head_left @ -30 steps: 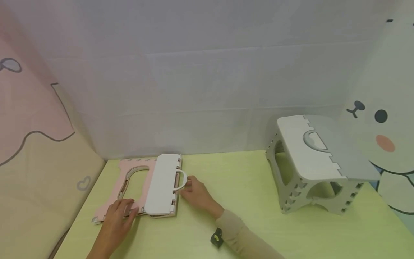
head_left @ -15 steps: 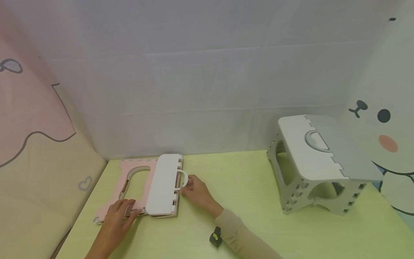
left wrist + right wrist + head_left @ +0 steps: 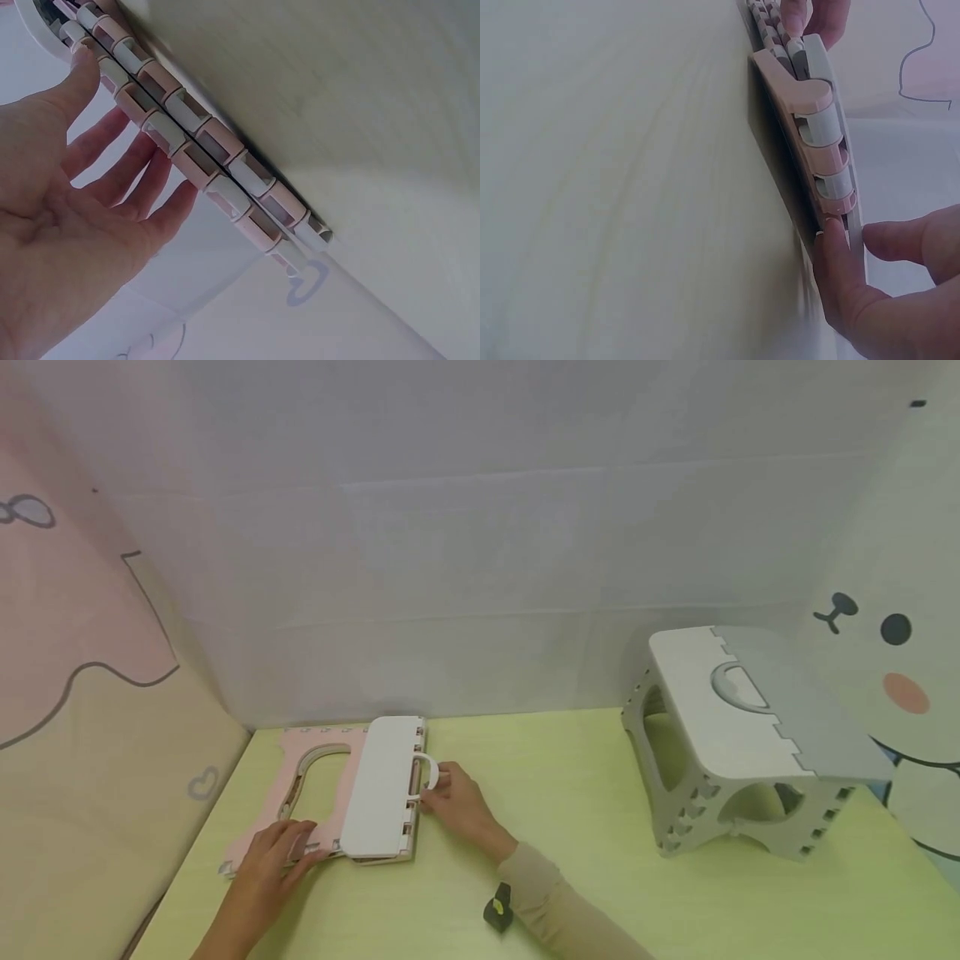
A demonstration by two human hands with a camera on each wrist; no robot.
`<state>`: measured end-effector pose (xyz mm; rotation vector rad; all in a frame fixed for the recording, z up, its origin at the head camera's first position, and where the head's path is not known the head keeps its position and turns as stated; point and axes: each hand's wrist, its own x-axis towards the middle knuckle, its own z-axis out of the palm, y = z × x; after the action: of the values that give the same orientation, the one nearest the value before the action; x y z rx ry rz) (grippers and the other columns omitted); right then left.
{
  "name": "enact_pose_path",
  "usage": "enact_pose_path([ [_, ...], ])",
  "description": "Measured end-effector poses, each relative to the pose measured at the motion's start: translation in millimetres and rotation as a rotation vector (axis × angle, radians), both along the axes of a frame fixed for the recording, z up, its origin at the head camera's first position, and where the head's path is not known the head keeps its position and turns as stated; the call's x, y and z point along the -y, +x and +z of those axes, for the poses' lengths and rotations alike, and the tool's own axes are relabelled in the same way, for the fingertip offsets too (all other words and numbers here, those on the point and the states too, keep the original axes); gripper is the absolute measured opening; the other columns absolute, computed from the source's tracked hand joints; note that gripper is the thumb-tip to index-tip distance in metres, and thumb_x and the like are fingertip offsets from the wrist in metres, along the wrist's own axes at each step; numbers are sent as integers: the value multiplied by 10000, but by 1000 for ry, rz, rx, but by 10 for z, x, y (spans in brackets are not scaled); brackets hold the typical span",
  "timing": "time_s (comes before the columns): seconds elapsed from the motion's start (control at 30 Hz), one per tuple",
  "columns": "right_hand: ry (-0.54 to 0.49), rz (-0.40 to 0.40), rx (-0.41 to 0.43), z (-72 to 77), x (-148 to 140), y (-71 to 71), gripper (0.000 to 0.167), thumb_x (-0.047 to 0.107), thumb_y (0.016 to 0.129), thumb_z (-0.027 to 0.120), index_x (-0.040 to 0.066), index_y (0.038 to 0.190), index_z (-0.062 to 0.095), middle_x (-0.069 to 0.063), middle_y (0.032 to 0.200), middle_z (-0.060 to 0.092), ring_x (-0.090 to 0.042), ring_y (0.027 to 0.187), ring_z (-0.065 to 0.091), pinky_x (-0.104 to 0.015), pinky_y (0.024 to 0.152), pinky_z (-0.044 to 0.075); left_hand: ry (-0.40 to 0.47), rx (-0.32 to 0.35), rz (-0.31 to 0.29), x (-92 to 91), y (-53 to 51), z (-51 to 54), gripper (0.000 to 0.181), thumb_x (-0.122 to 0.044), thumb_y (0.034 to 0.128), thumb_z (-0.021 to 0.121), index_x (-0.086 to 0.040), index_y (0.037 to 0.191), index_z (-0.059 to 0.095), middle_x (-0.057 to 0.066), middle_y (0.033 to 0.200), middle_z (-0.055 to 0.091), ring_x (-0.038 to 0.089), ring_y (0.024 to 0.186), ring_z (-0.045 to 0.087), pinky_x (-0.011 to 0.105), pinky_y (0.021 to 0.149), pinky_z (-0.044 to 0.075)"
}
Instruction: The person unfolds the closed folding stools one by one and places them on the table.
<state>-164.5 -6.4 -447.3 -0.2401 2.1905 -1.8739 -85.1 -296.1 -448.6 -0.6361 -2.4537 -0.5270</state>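
Pale cloth (image 3: 480,543) hung behind. Left of the standing grey-and-white plastic stool (image 3: 750,743) lay a folded pink-and-white plastic stool (image 3: 375,789). The left hand (image 3: 266,860) rested relaxed upon it; the right hand (image 3: 461,802) pinched its curved white handle (image 3: 432,763), seemingly the step; next needed steady grip.

The flat stool (image 3: 378,785) lies on the left part of the surface (image 3: 540,752), near the back wall (image 3: 480,543). The left wall (image 3: 97,802) is to the left of it. The left hand (image 3: 264,864) is at the front edge of the flat stool. The right hand (image 3: 461,807) is at its right edge, by the handle (image 3: 434,773) that sticks out to the right. The standing stool (image 3: 712,718) is over to the right on the same surface, well apart from the flat stool. The right hand is between the two stools. The back wall is behind both, and the right wall (image 3: 870,535) is to the right.
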Motion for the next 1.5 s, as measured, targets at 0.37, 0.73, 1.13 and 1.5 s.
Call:
enact_pose_path([
  [0.37,-169,-60,110,-18,34,-33,448,-64,943,674,-133,1339,477,-239,1128,653,-359,1017,701,-377,838,615,-15,-41,-16,14,-17,-25,615,-538,1024,438,9,1126,701,140,1020,659,328,936,600,319,825,441],
  [0.73,-252,-123,210,-31,78,-66,470,-109,900,680,-133,1332,497,-238,1105,670,-253,923,710,-353,824,618,-9,-1,-5,16,6,-21,517,-469,973,572,4,1140,700,128,1034,661,317,960,590,335,838,427],
  [1.13,-303,-137,227,-27,62,-54,477,-113,897,681,-138,1335,493,-273,1136,657,-303,930,722,-343,833,615,-23,-15,-4,17,-15,-27,600,-531,1001,444,-4,1134,700,125,1023,655,323,953,592,348,801,445],
  [1.5,-323,-139,247,-8,43,-65,444,-115,916,668,-135,1326,499,-270,1131,661,-305,940,726,-315,823,613,-91,21,37,17,-7,8,407,-323,838,762,-32,1116,702,107,1023,652,336,957,614,475,734,518],
])
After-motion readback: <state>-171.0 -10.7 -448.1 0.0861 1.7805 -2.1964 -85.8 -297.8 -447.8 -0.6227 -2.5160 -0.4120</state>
